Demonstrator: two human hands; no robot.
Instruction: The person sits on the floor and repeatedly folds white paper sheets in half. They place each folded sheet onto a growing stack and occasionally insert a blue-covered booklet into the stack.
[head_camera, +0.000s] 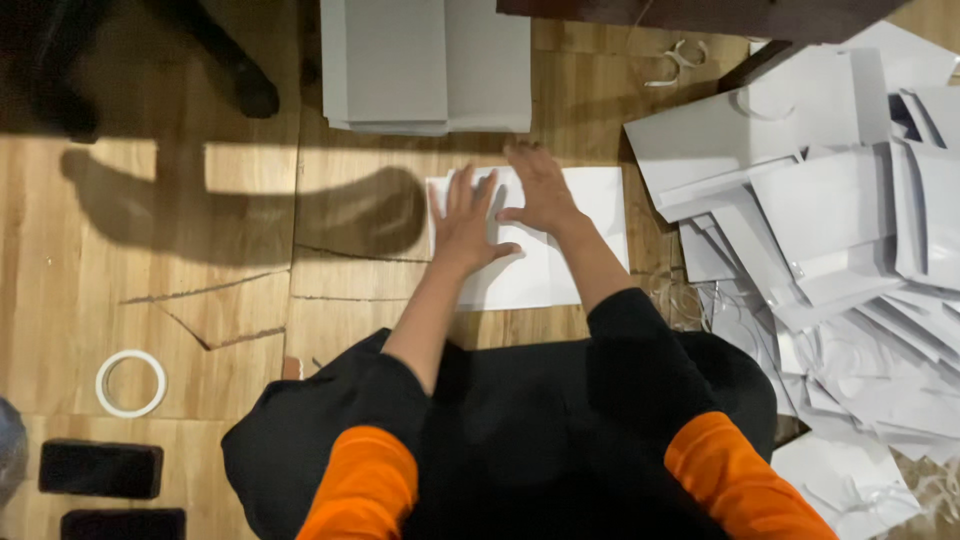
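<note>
A: Scene, biggest first?

B: Wood-plank floor (180, 300), cracked in places, with a hard shadow across the upper left. On the right, a big loose heap of white paper bags (840, 250), overlapping and lying flat at mixed angles. It runs from the top right down to the bottom edge.

A: And up top?

B: Neat stack of grey sheets (430, 65) at top centre, edges squared up. A dark furniture edge (700, 15) sits just right of it.

A: What's being worked on?

B: One flat white sheet (560, 270) on the floor, centred in front of the person, below the grey stack and left of the heap. I can't tell whether it's a folded bag or plain card.

A: Hands?

B: Both are on that sheet. Left hand (465, 225) is palm down, fingers spread and straight, pressing flat near the sheet's left edge. It grips nothing. Right hand (540, 190) is just beside it, also palm down, fingers extended toward the sheet's top edge, thumb out toward the left hand. No grasp there either, only flat contact. Sleeves are black over orange.

A: Small stuff?

B: Two dark rectangular blocks (100, 468) at bottom left. A white tape roll (131, 383) lies flat above them, well clear of the hands. Loose white cord handles (680, 60) are on the floor near the top right.
</note>
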